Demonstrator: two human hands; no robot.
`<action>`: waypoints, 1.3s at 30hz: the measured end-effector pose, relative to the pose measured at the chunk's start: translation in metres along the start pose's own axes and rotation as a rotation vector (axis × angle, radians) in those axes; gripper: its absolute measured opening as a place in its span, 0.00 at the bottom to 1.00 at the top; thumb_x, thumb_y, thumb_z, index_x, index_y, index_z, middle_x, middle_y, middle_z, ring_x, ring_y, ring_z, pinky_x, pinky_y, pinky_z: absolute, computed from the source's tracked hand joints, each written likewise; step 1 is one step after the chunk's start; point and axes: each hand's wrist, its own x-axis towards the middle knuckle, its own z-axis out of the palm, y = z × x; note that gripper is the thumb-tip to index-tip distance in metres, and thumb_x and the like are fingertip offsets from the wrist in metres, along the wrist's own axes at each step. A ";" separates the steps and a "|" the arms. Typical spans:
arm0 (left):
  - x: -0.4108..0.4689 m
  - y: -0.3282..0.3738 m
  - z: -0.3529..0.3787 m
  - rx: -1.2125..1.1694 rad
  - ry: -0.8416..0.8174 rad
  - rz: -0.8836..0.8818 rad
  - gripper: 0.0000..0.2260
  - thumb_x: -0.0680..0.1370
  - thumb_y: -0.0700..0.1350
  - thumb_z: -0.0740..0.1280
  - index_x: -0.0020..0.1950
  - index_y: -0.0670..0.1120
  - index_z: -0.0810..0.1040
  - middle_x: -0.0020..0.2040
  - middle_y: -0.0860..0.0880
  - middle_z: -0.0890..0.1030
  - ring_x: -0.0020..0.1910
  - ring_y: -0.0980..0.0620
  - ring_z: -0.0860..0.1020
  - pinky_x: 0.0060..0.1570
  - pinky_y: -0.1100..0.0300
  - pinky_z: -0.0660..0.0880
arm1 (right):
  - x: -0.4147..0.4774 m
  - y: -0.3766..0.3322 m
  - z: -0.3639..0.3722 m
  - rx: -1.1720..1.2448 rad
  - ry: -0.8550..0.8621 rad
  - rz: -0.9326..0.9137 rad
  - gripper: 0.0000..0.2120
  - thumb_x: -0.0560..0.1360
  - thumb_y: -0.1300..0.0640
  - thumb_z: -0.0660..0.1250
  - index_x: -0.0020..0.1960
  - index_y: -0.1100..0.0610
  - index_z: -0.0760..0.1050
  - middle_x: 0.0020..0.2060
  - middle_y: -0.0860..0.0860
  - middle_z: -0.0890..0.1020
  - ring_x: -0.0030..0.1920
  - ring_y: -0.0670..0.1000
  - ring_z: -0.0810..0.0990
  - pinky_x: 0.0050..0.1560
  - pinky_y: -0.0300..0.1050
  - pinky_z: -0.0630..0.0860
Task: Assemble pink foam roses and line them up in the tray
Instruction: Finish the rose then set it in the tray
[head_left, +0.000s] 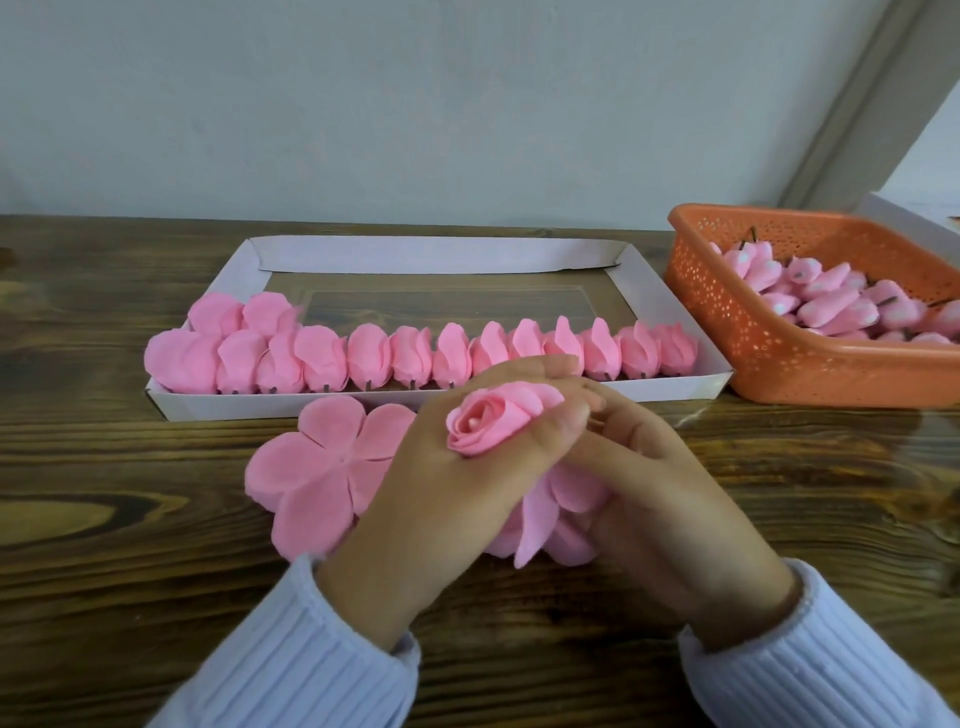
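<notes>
My left hand (441, 493) grips a pink foam rose (493, 421), its bud poking up between thumb and fingers. My right hand (665, 499) closes on the rose's lower side from the right, with loose pink petals (540, 519) hanging beneath both hands. A flat stack of pink petal cutouts (317, 473) lies on the table just left of my left hand. Behind my hands stands the white cardboard tray (670, 312), holding a row of several finished pink roses (363, 358) along its front wall.
An orange perforated basket (748, 332) at the right holds several pink rose buds (831, 301) with dark stems. A white box edge (904, 218) shows behind it. The wooden table (104, 519) meets a pale wall at the back.
</notes>
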 end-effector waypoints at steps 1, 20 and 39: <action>0.000 0.000 0.000 -0.033 0.019 -0.004 0.10 0.72 0.50 0.70 0.52 0.51 0.84 0.51 0.53 0.85 0.54 0.55 0.82 0.54 0.61 0.78 | 0.001 0.002 -0.002 -0.049 0.029 -0.038 0.08 0.78 0.62 0.65 0.55 0.54 0.79 0.50 0.51 0.83 0.52 0.51 0.82 0.54 0.47 0.79; -0.002 0.003 0.008 0.056 0.004 0.098 0.07 0.75 0.49 0.66 0.43 0.59 0.84 0.38 0.58 0.83 0.39 0.63 0.81 0.40 0.70 0.75 | -0.009 -0.001 0.011 -0.746 0.532 -0.689 0.00 0.72 0.61 0.71 0.42 0.57 0.80 0.33 0.45 0.82 0.34 0.45 0.81 0.36 0.32 0.74; 0.003 -0.004 0.005 -0.132 0.219 0.021 0.09 0.72 0.54 0.68 0.36 0.50 0.79 0.36 0.51 0.78 0.40 0.51 0.76 0.42 0.51 0.74 | -0.005 0.001 0.012 -0.435 0.274 -0.527 0.12 0.70 0.55 0.68 0.52 0.55 0.73 0.46 0.47 0.81 0.48 0.47 0.80 0.48 0.36 0.75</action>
